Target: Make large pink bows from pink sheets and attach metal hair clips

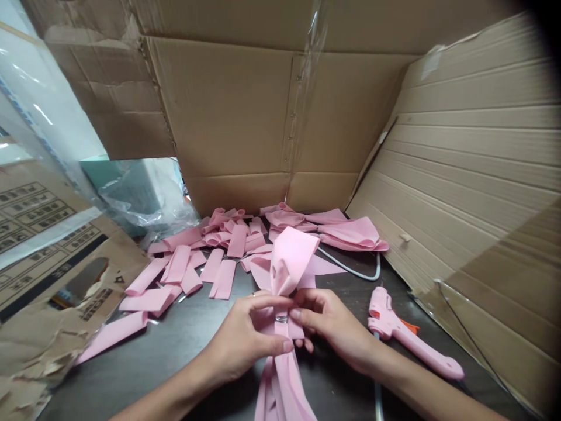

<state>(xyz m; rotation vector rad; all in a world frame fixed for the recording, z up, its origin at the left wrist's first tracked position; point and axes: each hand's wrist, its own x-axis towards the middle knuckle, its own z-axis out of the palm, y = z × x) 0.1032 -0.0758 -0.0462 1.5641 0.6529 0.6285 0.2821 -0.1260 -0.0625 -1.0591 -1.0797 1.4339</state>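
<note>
A pink fabric bow [293,257] is gathered at its middle, with one loop upward and long tails hanging toward me. My left hand [245,336] is closed on the gathered middle, thumb below and fingers above. From the other side, my right hand [328,324] pinches the same middle with thumb and fingertips. Between the hands, a small shiny metal clip [281,319] lies across the pink band. Part of the bow is hidden behind my fingers.
Folded pink fabric strips [177,266] lie scattered at the left, and larger pink bow pieces [350,231] at the back right. A pink glue gun [416,339] with an orange trigger rests on the dark table at right. Cardboard walls [228,111] surround the table.
</note>
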